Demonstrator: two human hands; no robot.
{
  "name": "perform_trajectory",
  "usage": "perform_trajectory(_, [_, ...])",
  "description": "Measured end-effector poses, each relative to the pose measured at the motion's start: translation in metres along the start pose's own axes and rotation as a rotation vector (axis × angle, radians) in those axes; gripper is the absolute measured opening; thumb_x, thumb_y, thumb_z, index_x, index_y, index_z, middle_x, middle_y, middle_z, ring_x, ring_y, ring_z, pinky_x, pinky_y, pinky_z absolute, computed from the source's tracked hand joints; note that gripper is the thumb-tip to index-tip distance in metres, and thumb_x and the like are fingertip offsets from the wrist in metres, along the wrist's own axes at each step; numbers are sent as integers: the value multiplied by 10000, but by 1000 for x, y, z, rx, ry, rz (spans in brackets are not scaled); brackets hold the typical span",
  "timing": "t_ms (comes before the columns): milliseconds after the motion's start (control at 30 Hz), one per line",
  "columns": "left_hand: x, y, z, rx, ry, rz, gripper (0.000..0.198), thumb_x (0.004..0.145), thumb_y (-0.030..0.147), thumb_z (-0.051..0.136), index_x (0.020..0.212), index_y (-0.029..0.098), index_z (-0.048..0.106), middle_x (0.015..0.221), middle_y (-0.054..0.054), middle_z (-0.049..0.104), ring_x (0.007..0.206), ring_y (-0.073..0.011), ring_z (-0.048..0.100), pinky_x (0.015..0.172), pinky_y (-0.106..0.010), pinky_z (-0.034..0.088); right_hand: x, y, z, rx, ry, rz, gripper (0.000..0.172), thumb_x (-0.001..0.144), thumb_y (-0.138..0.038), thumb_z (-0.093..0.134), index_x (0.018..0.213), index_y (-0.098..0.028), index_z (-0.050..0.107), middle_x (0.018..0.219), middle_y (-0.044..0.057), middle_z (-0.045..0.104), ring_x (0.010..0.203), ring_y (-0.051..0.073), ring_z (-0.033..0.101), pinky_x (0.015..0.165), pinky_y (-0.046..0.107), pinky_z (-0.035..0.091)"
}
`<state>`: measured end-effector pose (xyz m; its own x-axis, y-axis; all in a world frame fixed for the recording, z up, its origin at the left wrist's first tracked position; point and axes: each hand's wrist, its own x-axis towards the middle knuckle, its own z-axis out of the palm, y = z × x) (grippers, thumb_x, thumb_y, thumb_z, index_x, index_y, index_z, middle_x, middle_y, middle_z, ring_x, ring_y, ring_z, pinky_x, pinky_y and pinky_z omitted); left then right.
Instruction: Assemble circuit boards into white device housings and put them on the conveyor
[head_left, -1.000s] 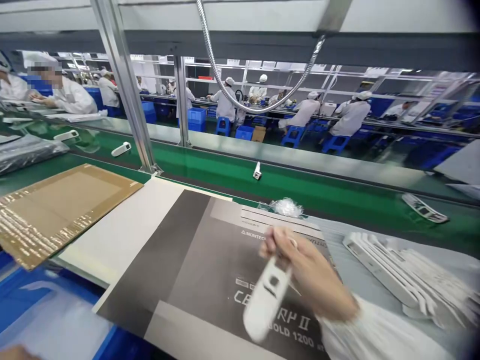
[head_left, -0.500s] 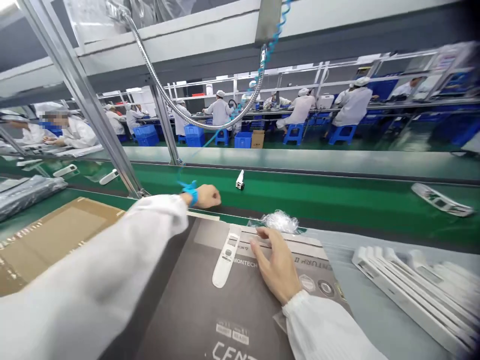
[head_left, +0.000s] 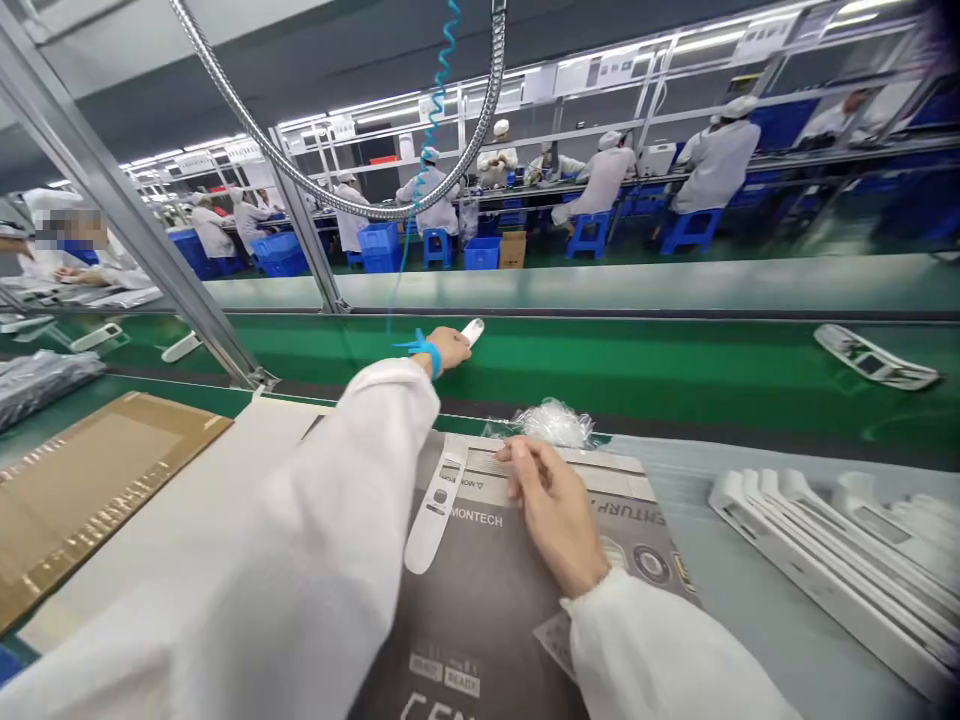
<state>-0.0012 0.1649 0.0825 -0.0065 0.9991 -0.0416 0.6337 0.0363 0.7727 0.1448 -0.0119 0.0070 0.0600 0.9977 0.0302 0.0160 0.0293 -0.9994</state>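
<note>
Head view: left hand [head_left: 452,349], blue wrist strap [head_left: 426,351] on, reaches over the green conveyor belt [head_left: 637,360]; its fingers [head_left: 465,340] meet a small white plastic part [head_left: 473,330], grip unclear. Right hand [head_left: 553,515], fingers loosely spread, holds nothing, resting on a printed carton [head_left: 480,590] beside a white plastic casing [head_left: 435,505]. Risk: belt motion could carry the part out of reach; a stray forearm could knock the casing off the carton.
</note>
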Motion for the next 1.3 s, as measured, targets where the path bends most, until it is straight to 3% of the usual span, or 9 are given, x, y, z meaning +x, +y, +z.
perform_trajectory(167, [-85, 8, -42, -238, -367, 233, 453, 825, 152, 697, 1249, 186, 540, 1016, -59, 706, 875, -137, 650, 825, -293, 506, 5, -18, -10, 624, -335, 412, 565, 879, -673, 472, 1062, -163, 630, 976, 119, 700, 422, 40, 322, 346, 181, 191])
perform_trajectory(300, [-157, -5, -32, -233, -629, 431, 621, 746, 177, 762, 1304, 199, 491, 1209, -104, 662, 1084, -218, 622, 923, -361, 487, 1, -27, -20, 666, -609, 463, 463, 852, -561, 594, 1147, -206, 628, 860, 61, 689, 409, 33, 310, 332, 146, 160])
perform_trajectory(500, [-193, -36, 23, -400, -14, 249, 357, 881, 305, 609, 1212, 186, 547, 1321, -127, 575, 1212, -237, 557, 1043, -390, 438, 1, -22, -19, 425, -316, 229, 364, 812, -456, 696, 1056, -190, 649, 1046, 70, 683, 549, 63, 493, 445, 177, 418])
perform_trajectory(600, [-195, -41, 35, -700, -257, 58, 418, 970, 488, 394, 1137, 150, 575, 1068, -127, 670, 950, -212, 671, 873, -373, 540, 3, -15, -12, 234, -142, -38, 386, 806, -501, 689, 1045, -207, 613, 1210, 95, 642, 731, 129, 598, 616, 258, 532])
perform_trajectory(700, [-198, -42, 33, -649, -414, 35, 402, 924, 430, 504, 1212, 157, 561, 858, -68, 664, 690, -175, 646, 655, -318, 543, 1, -9, -10, 2, -70, -250, 322, 849, -485, 643, 1039, -233, 581, 1381, 104, 546, 750, 143, 625, 630, 300, 536])
perform_trajectory(900, [-204, -47, 18, -206, -251, 212, 404, 910, 259, 477, 1297, 258, 594, 874, -20, 677, 635, -143, 586, 660, -285, 476, 1, -12, -19, -593, 79, -703, 131, 925, -318, 584, 864, -235, 665, 980, 57, 680, 942, 213, 616, 814, 363, 466])
perform_trajectory(1100, [-201, -48, 9, -190, -264, 199, 370, 909, 339, 476, 1229, 243, 635, 669, 19, 602, 587, -146, 541, 603, -269, 441, -6, -13, -14, -925, 110, -772, 173, 946, -324, 562, 821, -243, 650, 941, 33, 682, 892, 208, 555, 816, 373, 348])
perform_trajectory(1200, [-198, -46, 1, -327, -60, 43, 348, 871, 429, 522, 1097, 203, 659, 612, 28, 549, 557, -138, 512, 538, -250, 419, -13, -12, -6, -858, 8, -772, 190, 966, -237, 502, 794, -226, 582, 908, 14, 672, 891, 183, 554, 836, 359, 323])
perform_trajectory(1300, [-191, -48, -11, -401, 215, -121, 367, 820, 484, 568, 1049, 209, 647, 658, 32, 572, 572, -124, 511, 525, -231, 425, -3, -13, -7, -758, 117, -661, 187, 972, -204, 442, 797, -210, 509, 828, 5, 628, 828, 165, 543, 803, 334, 341])
